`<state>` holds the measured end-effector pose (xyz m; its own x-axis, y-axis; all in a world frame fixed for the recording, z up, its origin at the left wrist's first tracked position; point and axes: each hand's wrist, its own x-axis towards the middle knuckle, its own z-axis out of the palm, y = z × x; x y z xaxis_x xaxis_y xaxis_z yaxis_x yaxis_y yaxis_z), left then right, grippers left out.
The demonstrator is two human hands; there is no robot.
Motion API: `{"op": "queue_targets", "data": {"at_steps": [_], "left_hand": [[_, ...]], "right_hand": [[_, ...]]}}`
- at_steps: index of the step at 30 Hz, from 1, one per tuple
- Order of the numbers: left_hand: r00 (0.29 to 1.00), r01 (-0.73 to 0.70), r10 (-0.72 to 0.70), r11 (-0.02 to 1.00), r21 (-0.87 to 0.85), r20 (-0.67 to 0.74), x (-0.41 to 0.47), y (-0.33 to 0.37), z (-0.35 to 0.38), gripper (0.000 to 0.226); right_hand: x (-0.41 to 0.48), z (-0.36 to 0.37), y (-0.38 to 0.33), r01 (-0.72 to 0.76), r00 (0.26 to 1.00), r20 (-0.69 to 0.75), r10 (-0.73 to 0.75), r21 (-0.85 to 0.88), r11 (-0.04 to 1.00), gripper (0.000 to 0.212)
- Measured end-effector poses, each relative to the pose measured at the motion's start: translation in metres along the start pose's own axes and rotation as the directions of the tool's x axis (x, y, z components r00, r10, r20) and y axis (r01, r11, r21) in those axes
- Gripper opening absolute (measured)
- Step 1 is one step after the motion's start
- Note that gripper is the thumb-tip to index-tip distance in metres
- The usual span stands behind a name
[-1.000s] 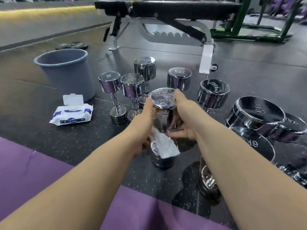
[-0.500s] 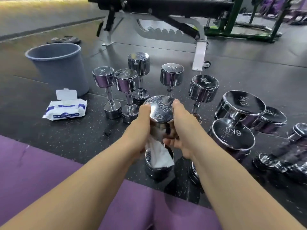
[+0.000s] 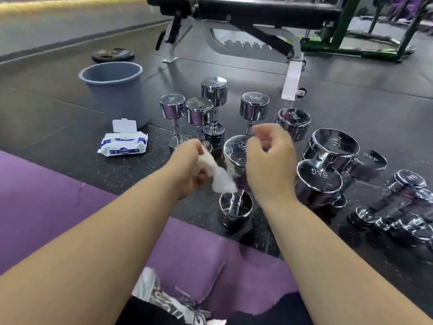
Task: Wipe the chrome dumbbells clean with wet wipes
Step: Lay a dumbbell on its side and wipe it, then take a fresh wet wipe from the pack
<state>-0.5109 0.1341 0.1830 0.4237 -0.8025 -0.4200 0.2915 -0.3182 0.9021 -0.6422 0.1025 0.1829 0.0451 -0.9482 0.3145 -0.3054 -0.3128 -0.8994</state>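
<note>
Both hands have come off the dumbbell (image 3: 234,152) since a moment ago. Left hand (image 3: 187,165) has its grip closed on the crumpled white wipe (image 3: 222,179). Right hand (image 3: 269,165) is motion-blurred, fingers loosely curled, nothing in them that I can see. Shiny chrome, cylinder heads, and it stands upright on the speckled black rubber floor (image 3: 70,127) just past the purple mat's (image 3: 46,195) edge. The wipe hides part of the handle.
</note>
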Motion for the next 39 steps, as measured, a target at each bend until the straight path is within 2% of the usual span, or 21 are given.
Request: {"op": "queue_targets", "data": {"at_steps": [1,2,4,6,7,9,11,14,17,19,23,24,26,28,31,34,37,39], "left_hand": [[0.999,-0.043,0.043,0.995,-0.087,-0.005,-0.001,0.008,-0.007,0.022],[0.996,-0.086,0.087,0.985,-0.153,-0.002,0.0,0.014,-0.012,0.027],[0.987,-0.157,0.161,0.968,-0.197,0.007,-0.001,0.027,-0.025,0.031],[0.975,-0.214,0.221,0.963,-0.165,0.024,-0.001,0.039,-0.041,0.024],[0.967,-0.241,0.249,0.962,-0.132,0.052,-0.001,0.042,-0.047,0.023],[0.955,-0.282,0.283,0.959,-0.03,0.084,0.001,0.052,-0.062,0.021],[0.955,-0.29,0.288,0.957,0.022,0.066,0.008,0.061,-0.077,0.015],[0.965,-0.262,0.262,0.965,-0.018,0.005,0.03,0.081,-0.106,0.015],[0.971,-0.233,0.223,0.966,-0.117,-0.087,0.061,0.102,-0.138,0.021],[0.961,-0.248,0.229,0.962,-0.115,-0.154,0.096,0.117,-0.164,0.024],[0.91,-0.297,0.322,0.946,0.132,-0.261,0.177,0.137,-0.207,0.015],[0.889,-0.312,0.366,0.924,0.22,-0.275,0.202,0.14,-0.217,0.019],[0.831,-0.317,0.487,0.812,0.491,-0.269,0.254,0.148,-0.239,0.027],[0.807,-0.254,0.547,0.664,0.704,-0.225,0.295,0.158,-0.256,0.041],[0.865,-0.056,0.466,0.457,0.888,-0.186,0.341,0.165,-0.273,0.065],[0.903,0.071,0.395,0.25,0.966,-0.169,0.37,0.154,-0.289,0.076],[0.821,0.134,0.552,0.066,0.989,-0.148,0.375,0.139,-0.299,0.076],[0.756,0.17,0.646,-0.033,0.985,-0.109,0.37,0.132,-0.302,0.051]], "right_hand": [[-0.002,0.006,-0.009,0.005,0.996,0.092,-0.01,0.048,0.999,0.023],[-0.002,0.014,-0.014,-0.051,0.974,0.223,0.034,0.067,0.996,0.026],[-0.001,0.034,-0.023,-0.238,0.87,0.46,0.176,0.08,0.968,0.029],[0.004,0.055,-0.038,-0.437,0.778,0.569,0.267,0.184,0.881,0.019],[0.007,0.062,-0.044,-0.503,0.763,0.577,0.292,0.246,0.828,0.012],[0.017,0.085,-0.056,-0.539,0.781,0.541,0.313,0.331,0.774,0.01],[0.029,0.108,-0.067,-0.508,0.818,0.485,0.308,0.36,0.783,0.014],[0.047,0.146,-0.086,-0.461,0.838,0.467,0.281,0.334,0.822,0.022],[0.067,0.189,-0.099,-0.446,0.838,0.473,0.273,0.304,0.842,0.023],[0.086,0.229,-0.103,-0.422,0.839,0.484,0.25,0.288,0.859,0.021],[0.132,0.31,-0.096,-0.395,0.843,0.488,0.227,0.275,0.876,0.023],[0.144,0.328,-0.092,-0.388,0.845,0.486,0.222,0.275,0.88,0.024],[0.166,0.361,-0.082,-0.379,0.85,0.481,0.214,0.275,0.884,0.027],[0.184,0.387,-0.072,-0.347,0.859,0.473,0.196,0.255,0.903,0.028],[0.204,0.417,-0.058,-0.296,0.87,0.462,0.169,0.216,0.931,0.024],[0.213,0.437,-0.044,-0.266,0.881,0.45,0.149,0.211,0.941,0.019],[0.209,0.442,-0.032,-0.242,0.883,0.447,0.139,0.182,0.953,0.017],[0.206,0.44,-0.026,-0.232,0.886,0.443,0.139,0.163,0.959,0.017]]}}
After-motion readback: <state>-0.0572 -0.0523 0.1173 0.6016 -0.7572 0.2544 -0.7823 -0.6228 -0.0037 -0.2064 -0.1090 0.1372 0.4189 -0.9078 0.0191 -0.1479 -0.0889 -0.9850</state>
